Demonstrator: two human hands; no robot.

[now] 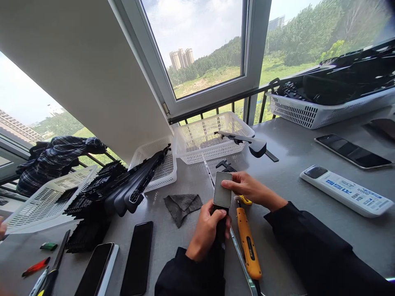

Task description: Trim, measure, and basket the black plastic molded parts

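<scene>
A grey rectangle [221, 193] adjoins a black bar [220, 236] in both hands [205, 230].

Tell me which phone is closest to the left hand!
The black phone nearest the grey cloth; the white-edged phone and the phone at right lie farther.

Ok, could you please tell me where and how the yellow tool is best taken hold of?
The yellow tool is probably best taken around the middle of its long body, from above and the right: it lies lengthwise towards the wearer, with the metal strip close along its left side. The right grip would suit, once off the grey block.
</scene>
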